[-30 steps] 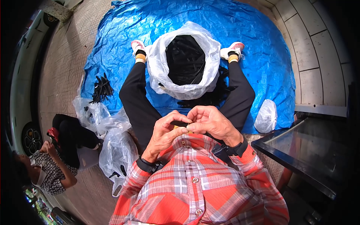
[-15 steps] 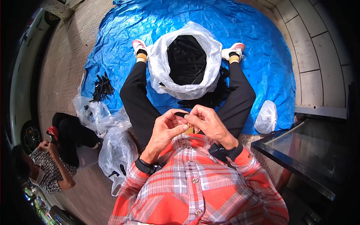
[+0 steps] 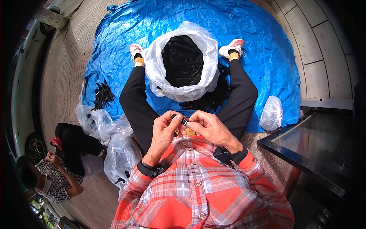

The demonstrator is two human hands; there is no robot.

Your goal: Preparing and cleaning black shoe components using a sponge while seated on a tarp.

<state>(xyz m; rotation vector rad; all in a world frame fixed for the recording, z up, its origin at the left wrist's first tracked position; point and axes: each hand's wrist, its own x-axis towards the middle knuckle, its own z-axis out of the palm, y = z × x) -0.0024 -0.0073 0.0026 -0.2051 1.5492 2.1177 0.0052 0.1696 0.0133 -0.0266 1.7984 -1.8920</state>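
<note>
Between my hands, close to my lap, is a small black strip with a pale glint on it; its exact kind is too small to tell. My left hand pinches its left end between thumb and fingers. The right end is gripped by my right hand, thumb on top. Beyond them, between my feet, stands a wide clear plastic bag, its mouth open and full of similar black strips. More loose black strips lie beside the bag's near right side.
A blue tarp lies under the bag. At left are a small pile of black strips and crumpled clear bags. A tied white bag and a dark table stand at right. Another person sits at far left.
The black strip has turned in my fingers, its right end now lower, and a shiny spot shows on it. My left fingers have shifted along it. The whole view has moved slightly.
</note>
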